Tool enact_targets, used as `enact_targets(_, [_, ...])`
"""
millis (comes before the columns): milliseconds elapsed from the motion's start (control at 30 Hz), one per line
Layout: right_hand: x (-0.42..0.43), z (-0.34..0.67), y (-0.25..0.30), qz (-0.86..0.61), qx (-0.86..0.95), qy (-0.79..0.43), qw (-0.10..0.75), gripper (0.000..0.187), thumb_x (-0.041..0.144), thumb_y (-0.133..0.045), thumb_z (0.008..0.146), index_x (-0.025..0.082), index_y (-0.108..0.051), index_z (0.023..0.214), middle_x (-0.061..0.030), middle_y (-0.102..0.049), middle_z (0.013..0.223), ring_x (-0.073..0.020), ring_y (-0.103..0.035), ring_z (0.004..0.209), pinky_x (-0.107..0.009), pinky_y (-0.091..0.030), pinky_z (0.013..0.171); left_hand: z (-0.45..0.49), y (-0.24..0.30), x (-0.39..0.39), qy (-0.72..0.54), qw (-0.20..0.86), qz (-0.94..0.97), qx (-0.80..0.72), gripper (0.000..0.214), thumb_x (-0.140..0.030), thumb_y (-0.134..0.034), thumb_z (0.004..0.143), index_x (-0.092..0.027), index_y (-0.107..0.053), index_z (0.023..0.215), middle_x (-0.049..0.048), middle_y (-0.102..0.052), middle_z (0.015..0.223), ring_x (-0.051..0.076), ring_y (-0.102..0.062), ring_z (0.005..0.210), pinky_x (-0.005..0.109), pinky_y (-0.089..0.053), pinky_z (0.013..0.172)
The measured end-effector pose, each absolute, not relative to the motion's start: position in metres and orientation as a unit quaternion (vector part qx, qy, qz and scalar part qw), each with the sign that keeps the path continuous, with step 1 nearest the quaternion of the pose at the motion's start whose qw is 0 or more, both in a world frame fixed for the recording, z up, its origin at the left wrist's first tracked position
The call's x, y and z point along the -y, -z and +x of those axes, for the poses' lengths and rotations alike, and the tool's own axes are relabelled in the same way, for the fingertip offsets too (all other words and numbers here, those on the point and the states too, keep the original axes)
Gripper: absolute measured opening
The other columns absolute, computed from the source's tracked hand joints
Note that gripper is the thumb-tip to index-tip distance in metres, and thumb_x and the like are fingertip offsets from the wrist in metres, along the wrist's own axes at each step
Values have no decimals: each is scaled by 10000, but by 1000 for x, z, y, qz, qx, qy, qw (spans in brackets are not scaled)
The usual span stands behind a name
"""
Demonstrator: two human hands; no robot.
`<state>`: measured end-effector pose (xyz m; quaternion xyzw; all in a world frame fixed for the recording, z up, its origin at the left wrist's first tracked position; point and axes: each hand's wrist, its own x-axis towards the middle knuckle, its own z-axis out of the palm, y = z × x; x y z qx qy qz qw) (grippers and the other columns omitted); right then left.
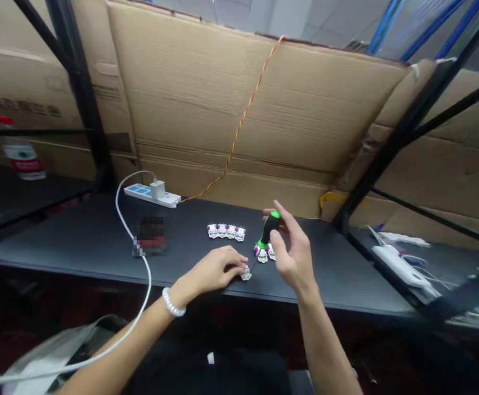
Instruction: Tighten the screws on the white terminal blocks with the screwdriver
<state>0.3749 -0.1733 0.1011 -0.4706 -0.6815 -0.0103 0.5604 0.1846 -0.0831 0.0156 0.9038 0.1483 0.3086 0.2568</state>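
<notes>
Near the front edge of the dark table, my left hand (223, 266) pinches a small white and purple part (246, 273) against the surface. A screwdriver (269, 227) with a black and green handle is in my right hand (292, 252), its fingers closed round the grip. The thin shaft slants down to the left, and its tip is at or very close to the held part. Behind the shaft lie similar white and purple parts (261, 254), partly hidden by my right hand. Farther back, a row of several more such parts (226, 231) sits side by side.
A white power strip (153, 195) with a plugged-in charger stands at the back left. Its white cable (147, 274) hangs across the table's left side, past a blurred dark object (151, 236). Cardboard (231, 99) walls the back; black metal posts (381, 159) flank the table.
</notes>
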Motion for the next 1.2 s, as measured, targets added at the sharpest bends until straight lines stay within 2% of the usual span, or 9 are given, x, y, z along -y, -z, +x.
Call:
enact_targets(133, [172,374,-103,-489,672,78,551,503,308,-686,964,255,-639,1462,-101,-680,1168,-245,-670,978,-393,-603,824,185,-16,83,-308,249,905,-152,178,-263,-651,1040,-209,-817,1073,82,-825,1138,236,-740,1057,362,-582,975])
enact_targets(333, [173,377,-102,-466,686,17,559,545,241,-512,1029,269,-520,1574,-102,-702,1257,-241,-687,994,-437,-606,921,186,-12,82,-322,232,907,-141,195,-269,-635,1050,-215,-821,1030,73,-826,1165,236,-741,1074,374,-583,985])
enact_targets(467, [174,377,-104,-485,673,74,553,474,287,-660,972,249,-645,1444,-95,-650,1152,-236,-647,958,-392,-590,822,185,-13,83,-320,231,907,-146,181,-254,-640,1041,-216,-818,1046,72,-827,1151,237,-747,1057,371,-590,968])
enact_targets(533, [175,376,-105,-493,669,80,551,475,279,-672,964,253,-650,1437,-80,-636,1104,-219,-630,901,-370,-576,773,184,-15,84,-315,233,908,-150,182,-250,-637,1039,-215,-815,1050,77,-826,1148,240,-746,1068,376,-587,978])
enact_targets(700, [177,376,-107,-461,698,25,547,513,232,-513,1027,249,-548,1538,-104,-690,1250,-258,-668,1099,-445,-571,973,184,-15,84,-316,234,906,-158,171,-249,-636,1031,-203,-800,1036,85,-819,1116,242,-743,1049,378,-583,969])
enact_targets(833, [177,373,-108,-476,688,68,543,468,290,-666,977,255,-637,1443,-93,-674,1171,-244,-650,992,-404,-588,849,185,-14,85,-317,233,904,-169,112,-223,-682,996,-193,-774,1052,73,-806,1045,235,-734,990,355,-573,921])
enact_targets(900, [176,371,-108,-482,685,73,541,469,282,-678,971,259,-643,1438,-80,-666,1119,-225,-636,919,-388,-584,807,185,-15,86,-314,231,905,-170,95,-212,-688,990,-194,-761,1046,69,-798,1032,234,-724,983,352,-567,915])
enact_targets(1033, [174,373,-105,-476,685,45,550,504,249,-583,1011,245,-578,1515,-91,-681,1162,-232,-662,971,-415,-589,885,185,-18,87,-302,235,911,-152,106,-184,-639,1013,-197,-741,1038,68,-777,1051,236,-697,1030,360,-550,961])
enact_targets(1200, [174,377,-101,-473,675,33,565,519,270,-574,1024,240,-557,1542,-105,-696,1222,-251,-688,1058,-431,-599,931,185,-22,87,-295,241,916,-129,173,-130,-579,1022,-207,-733,1003,62,-763,1066,229,-678,1072,353,-540,1004])
